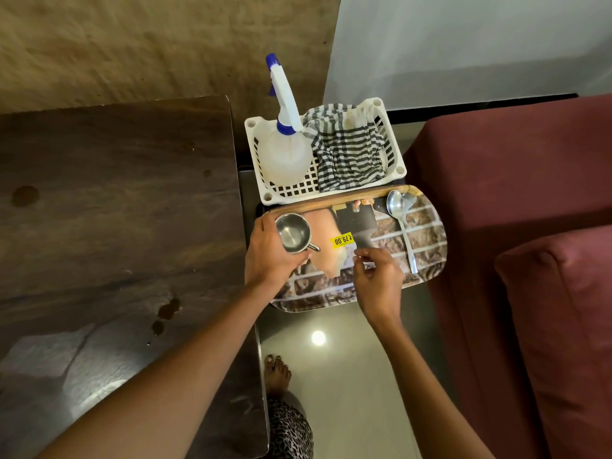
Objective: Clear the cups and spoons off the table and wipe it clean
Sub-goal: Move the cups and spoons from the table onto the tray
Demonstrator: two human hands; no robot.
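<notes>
A small steel cup stands at the left end of a printed tray, and my left hand grips it from the left side. A steel spoon lies bowl-up along the right part of the tray. Above the tray's middle hovers my right hand, its fingers loosely curled with nothing seen in them, just left of the spoon's handle. The brown table on the left bears dark spill stains and holds no cups or spoons in view.
Behind the tray stands a white basket holding a spray bottle and a striped cloth. A maroon sofa fills the right side. My bare foot stands on glossy floor between table and sofa.
</notes>
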